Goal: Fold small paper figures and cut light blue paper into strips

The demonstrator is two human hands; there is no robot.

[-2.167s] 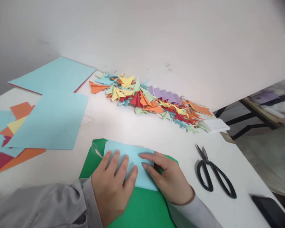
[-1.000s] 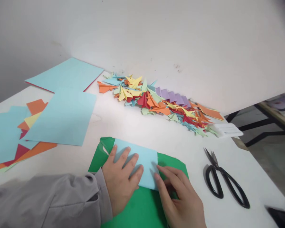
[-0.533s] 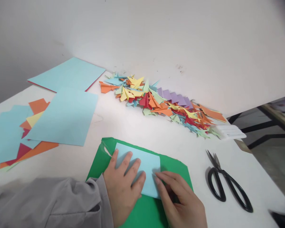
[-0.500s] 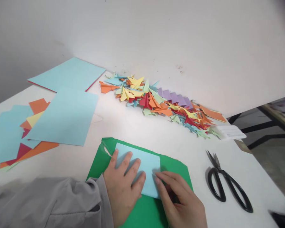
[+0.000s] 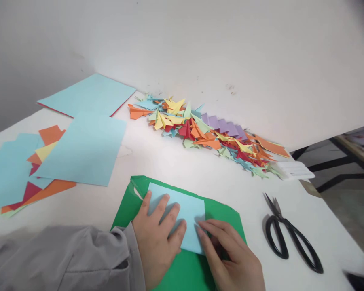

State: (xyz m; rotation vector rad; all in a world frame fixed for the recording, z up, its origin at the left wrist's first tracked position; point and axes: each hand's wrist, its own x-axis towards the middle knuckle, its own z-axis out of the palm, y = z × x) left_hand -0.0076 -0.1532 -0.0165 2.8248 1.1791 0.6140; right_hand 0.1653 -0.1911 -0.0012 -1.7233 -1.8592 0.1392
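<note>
A light blue paper rectangle (image 5: 189,210) lies on a green board (image 5: 182,270) at the near edge. My left hand (image 5: 159,238) rests flat on the left part of this paper, its fingers spread. At the paper's right edge, the thumb and fingertips of my right hand (image 5: 230,252) are pinched together on the paper. The other fingers of that hand are curled, and its palm is partly hidden.
Black-handled scissors (image 5: 280,230) lie to the right. Many small folded paper planes (image 5: 197,129) run along the wall, near a white object (image 5: 295,170). Blue sheets (image 5: 85,149) and coloured scraps (image 5: 50,131) cover the left side.
</note>
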